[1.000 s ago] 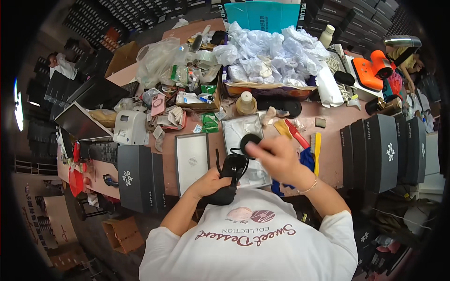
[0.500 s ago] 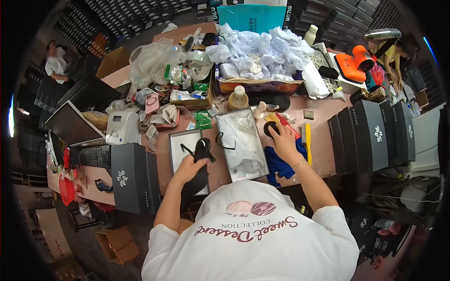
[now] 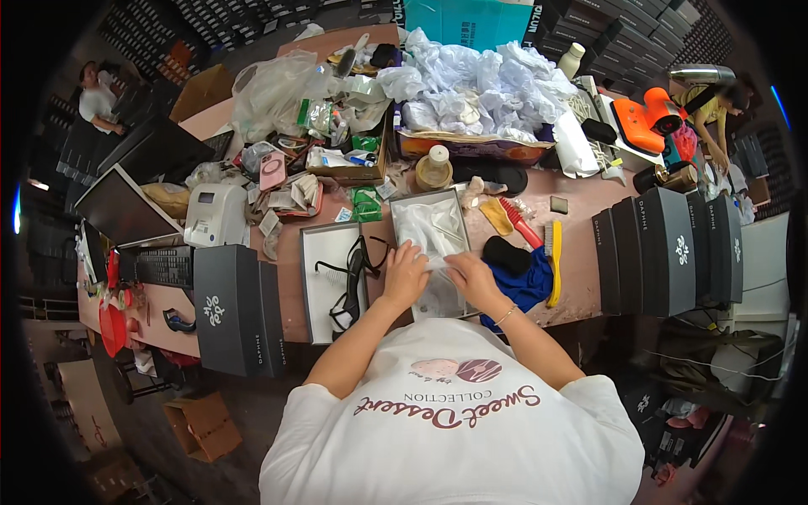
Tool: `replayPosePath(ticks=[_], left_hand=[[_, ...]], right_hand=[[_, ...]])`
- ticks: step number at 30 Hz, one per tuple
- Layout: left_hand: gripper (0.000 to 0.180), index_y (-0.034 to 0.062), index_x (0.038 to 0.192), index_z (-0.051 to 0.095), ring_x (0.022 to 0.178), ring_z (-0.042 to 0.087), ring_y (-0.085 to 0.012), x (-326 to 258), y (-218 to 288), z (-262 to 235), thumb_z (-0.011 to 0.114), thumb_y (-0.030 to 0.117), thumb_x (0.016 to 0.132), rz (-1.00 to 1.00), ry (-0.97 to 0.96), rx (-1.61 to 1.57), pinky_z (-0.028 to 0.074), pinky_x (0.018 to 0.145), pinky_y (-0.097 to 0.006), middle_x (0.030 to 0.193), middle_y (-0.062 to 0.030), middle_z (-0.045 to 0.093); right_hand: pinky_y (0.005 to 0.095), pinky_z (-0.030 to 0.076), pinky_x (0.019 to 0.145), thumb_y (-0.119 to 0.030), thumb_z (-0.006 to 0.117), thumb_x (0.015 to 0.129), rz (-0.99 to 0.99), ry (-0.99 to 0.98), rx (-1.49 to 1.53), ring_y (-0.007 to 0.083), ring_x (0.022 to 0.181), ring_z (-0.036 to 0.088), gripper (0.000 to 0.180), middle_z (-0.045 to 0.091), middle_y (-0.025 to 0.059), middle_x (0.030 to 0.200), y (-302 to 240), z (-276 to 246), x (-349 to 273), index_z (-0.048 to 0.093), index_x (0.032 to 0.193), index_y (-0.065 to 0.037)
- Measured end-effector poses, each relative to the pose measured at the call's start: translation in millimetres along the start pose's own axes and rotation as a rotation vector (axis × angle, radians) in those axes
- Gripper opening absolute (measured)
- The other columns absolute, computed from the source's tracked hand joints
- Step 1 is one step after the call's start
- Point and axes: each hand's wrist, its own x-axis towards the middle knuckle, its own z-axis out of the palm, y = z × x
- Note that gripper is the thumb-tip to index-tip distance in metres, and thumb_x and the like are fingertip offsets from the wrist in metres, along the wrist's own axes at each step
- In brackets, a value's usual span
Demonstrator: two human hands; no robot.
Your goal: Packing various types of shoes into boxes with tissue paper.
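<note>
In front of me an open grey shoebox [image 3: 468,225] holds white tissue paper [image 3: 418,220]. Both my left hand [image 3: 406,276] and my right hand [image 3: 475,279] are over this box, closed on the near part of the paper with their fingertips. Beside it, on the left, a black strappy sandal [image 3: 353,282] lies in a shallow white-lined box tray [image 3: 321,299]; whether a second one lies under it I cannot tell. Right of the box, a black oval sponge or pad [image 3: 506,254] rests on a crumpled blue cloth [image 3: 532,286].
A yellow brush [image 3: 554,263] and a red brush [image 3: 522,224] lie at the right. Black shoeboxes stand upright at the right [image 3: 665,252] and left [image 3: 225,311]. Behind are a bottle [image 3: 434,170] and a carton [image 3: 471,150] heaped with white paper. Two other people are farther back.
My left hand has let go of the black sandal, which now lies in the tray. My right hand has left the black pad on the blue cloth. Both hands have come together over the tissue paper.
</note>
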Motion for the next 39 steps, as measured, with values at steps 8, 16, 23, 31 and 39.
replayPosePath(ticks=[8,16,23,31,39], left_hand=[[0.016,0.0020,0.091,0.060,0.107,0.057,-0.0304,5,-12,-4,0.065,0.010,0.078,-0.272,0.142,-0.541,0.044,0.090,-0.034,0.116,-0.0152,0.060],[0.044,0.0111,0.124,0.055,0.136,0.029,-0.0335,44,-42,15,0.041,0.039,0.094,-0.214,-0.102,-0.355,0.019,0.106,-0.060,0.137,-0.0158,0.044],[0.043,0.0092,0.123,0.055,0.136,0.030,-0.0304,56,-24,-6,0.047,0.037,0.092,-0.140,-0.495,0.225,0.016,0.107,-0.061,0.137,-0.0136,0.045],[0.052,0.0137,0.129,0.052,0.125,0.045,-0.0261,27,41,-65,0.062,0.039,0.084,-0.275,-0.077,-1.641,0.034,0.104,-0.044,0.133,-0.0123,0.049],[0.043,0.0026,0.113,0.058,0.106,0.059,-0.0301,-7,46,-81,0.044,0.031,0.084,-0.832,0.423,-2.097,0.044,0.096,-0.042,0.113,-0.0116,0.062]], right_hand=[[0.0427,0.046,0.087,-0.008,0.063,0.076,-0.049,-0.121,-0.103,0.0389,0.097,0.058,0.040,0.061,0.0248,0.102,24,59,-35,0.055,0.112,0.006],[0.0461,0.050,0.076,-0.021,0.059,0.075,0.170,-0.402,-0.264,0.0396,0.082,0.063,0.034,0.064,0.0243,0.085,11,47,16,0.060,0.096,0.005],[0.0446,0.050,0.067,-0.027,0.058,0.073,-0.070,-0.807,-0.438,0.0386,0.071,0.062,0.028,0.063,0.0221,0.073,-51,-100,11,0.065,0.079,0.000],[0.0358,0.046,0.072,-0.014,0.064,0.074,-0.252,-0.204,-0.500,0.0265,0.083,0.057,0.039,0.057,0.0070,0.090,-96,-168,-32,0.061,0.112,-0.009],[0.0520,0.031,0.100,-0.016,0.058,0.076,-0.655,0.153,-0.575,0.0263,0.118,0.047,0.037,0.055,0.0058,0.117,-101,-63,-6,0.060,0.114,-0.013]])
